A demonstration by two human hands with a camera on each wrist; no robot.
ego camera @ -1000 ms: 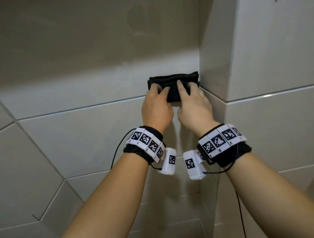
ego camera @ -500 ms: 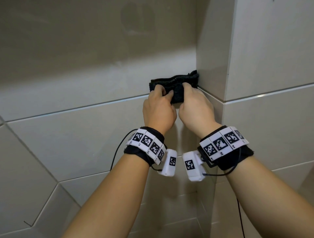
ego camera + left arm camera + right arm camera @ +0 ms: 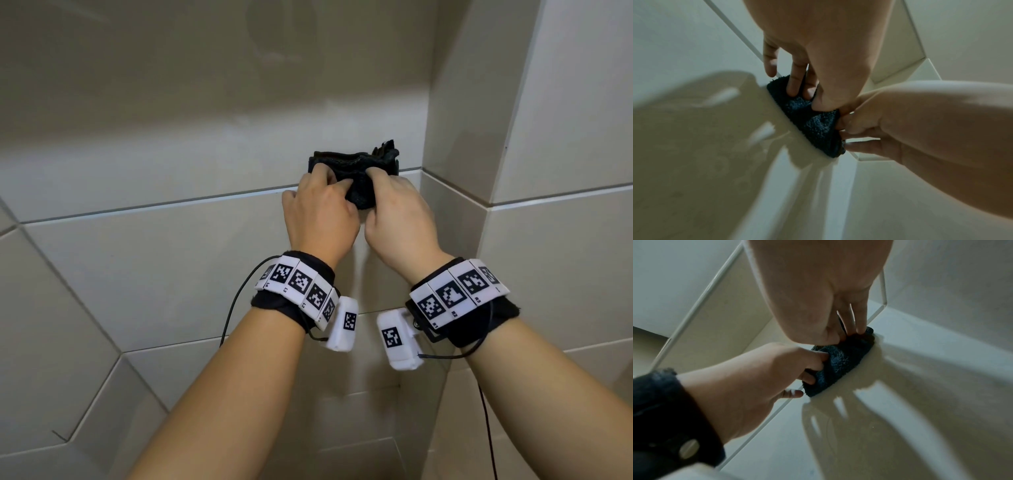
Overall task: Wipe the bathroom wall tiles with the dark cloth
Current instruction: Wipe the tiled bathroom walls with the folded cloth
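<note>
cloth [image 3: 356,164] on wall tiles [image 3: 171,274], beside corner

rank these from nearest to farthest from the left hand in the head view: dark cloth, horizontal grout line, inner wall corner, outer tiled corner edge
From the left hand:
1. dark cloth, in its grip, pressed against the wall.
2. horizontal grout line, running behind the hand and off to its left.
3. inner wall corner, to the right, past the right hand.
4. outer tiled corner edge, farther right.
</note>
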